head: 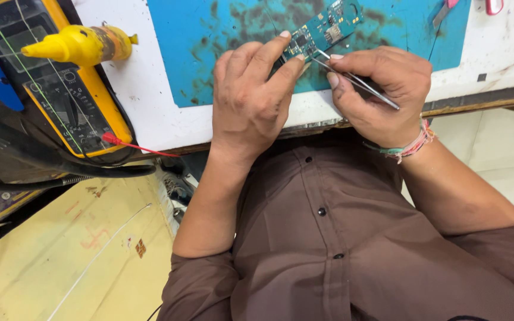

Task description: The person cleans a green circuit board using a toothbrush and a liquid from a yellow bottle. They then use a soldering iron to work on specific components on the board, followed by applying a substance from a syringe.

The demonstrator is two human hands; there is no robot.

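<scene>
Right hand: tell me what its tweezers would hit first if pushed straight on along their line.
Probably the green circuit board: the right hand pinches tweezers whose tips point up-left at it, beside the left hand's fingertips. Whether the tips touch is unclear.
</scene>
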